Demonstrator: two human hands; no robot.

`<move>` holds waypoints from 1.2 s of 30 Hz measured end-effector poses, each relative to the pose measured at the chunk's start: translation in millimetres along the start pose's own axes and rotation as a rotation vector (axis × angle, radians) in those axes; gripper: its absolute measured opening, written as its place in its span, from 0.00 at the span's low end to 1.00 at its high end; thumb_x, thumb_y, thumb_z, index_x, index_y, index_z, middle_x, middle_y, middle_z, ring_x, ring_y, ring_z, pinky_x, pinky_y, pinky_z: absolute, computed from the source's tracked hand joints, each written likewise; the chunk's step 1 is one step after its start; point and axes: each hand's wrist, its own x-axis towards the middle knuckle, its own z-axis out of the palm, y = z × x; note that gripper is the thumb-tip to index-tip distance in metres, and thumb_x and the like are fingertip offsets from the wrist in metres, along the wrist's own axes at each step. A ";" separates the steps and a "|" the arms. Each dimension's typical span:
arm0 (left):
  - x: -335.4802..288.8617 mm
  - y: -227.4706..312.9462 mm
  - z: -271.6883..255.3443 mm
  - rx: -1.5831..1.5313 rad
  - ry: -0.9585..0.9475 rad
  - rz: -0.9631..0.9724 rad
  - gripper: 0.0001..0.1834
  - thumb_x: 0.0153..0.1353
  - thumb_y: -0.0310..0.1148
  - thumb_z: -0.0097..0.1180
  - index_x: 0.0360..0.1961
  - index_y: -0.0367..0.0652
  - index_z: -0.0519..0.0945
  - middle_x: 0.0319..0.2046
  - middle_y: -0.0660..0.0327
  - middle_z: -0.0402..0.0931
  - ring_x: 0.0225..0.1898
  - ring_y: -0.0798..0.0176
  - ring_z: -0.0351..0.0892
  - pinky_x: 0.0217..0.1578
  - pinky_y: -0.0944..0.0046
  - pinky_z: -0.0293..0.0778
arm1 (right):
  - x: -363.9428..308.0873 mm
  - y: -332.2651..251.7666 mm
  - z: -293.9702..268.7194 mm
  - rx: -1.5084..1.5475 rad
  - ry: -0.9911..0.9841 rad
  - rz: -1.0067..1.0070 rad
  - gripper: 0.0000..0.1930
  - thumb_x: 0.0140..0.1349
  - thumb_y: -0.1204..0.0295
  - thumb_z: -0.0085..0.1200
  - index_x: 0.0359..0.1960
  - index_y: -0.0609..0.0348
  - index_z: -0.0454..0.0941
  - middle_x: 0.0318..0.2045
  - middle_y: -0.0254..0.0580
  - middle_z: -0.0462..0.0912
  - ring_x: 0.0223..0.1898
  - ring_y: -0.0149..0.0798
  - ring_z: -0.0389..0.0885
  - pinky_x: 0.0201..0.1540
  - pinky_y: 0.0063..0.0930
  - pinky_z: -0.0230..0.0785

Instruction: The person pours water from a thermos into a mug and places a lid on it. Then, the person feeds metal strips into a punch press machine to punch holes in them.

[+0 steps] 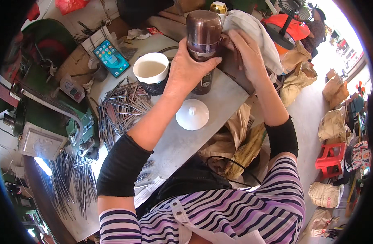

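My left hand (189, 67) is wrapped around a glossy brown bottle-like container (203, 32), with the thumb across its near side. Just below the grip, a dark cylinder (203, 83) stands on the table; I cannot tell whether it is part of the same container. My right hand (247, 53) is beside the container on its right, fingers bent inward. What those fingers hold, if anything, is hidden in shadow. To the left of my left hand stands a white cup (151, 67) with a dark band around its lower part. A white lid with a knob (192, 114) lies on the table nearer me.
Thin metal pieces (121, 103) are heaped on the table (174, 142), with more rods (74, 183) at the near left. A phone (111, 58) leans behind them, beside green machinery (84, 122). Right lie a white cloth bag (255, 36), a fan (290, 20) and a red stool (330, 160).
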 end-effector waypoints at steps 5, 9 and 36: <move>-3.9 -2.0 1.6 0.045 0.027 0.001 0.44 0.42 0.44 0.73 0.56 0.35 0.65 0.42 0.45 0.80 0.46 0.47 0.81 0.48 0.55 0.74 | 5.5 -47.7 39.7 -0.574 0.018 -0.418 0.26 0.55 0.60 0.61 0.52 0.64 0.74 0.45 0.48 0.81 0.47 0.42 0.80 0.51 0.33 0.70; -3.4 -1.6 6.8 0.087 0.079 0.042 0.45 0.41 0.44 0.73 0.57 0.36 0.64 0.42 0.45 0.79 0.45 0.47 0.81 0.48 0.55 0.75 | 11.9 -76.1 70.6 -1.136 0.024 -0.733 0.22 0.56 0.54 0.60 0.39 0.64 0.78 0.35 0.48 0.83 0.37 0.49 0.82 0.41 0.38 0.74; 4.9 -12.2 -4.7 -0.035 -0.077 0.059 0.41 0.38 0.42 0.74 0.52 0.34 0.69 0.41 0.50 0.80 0.45 0.55 0.80 0.50 0.58 0.73 | 29.3 -107.3 44.2 -1.191 -0.386 -0.248 0.33 0.47 0.51 0.63 0.51 0.63 0.76 0.46 0.52 0.80 0.46 0.48 0.80 0.51 0.34 0.71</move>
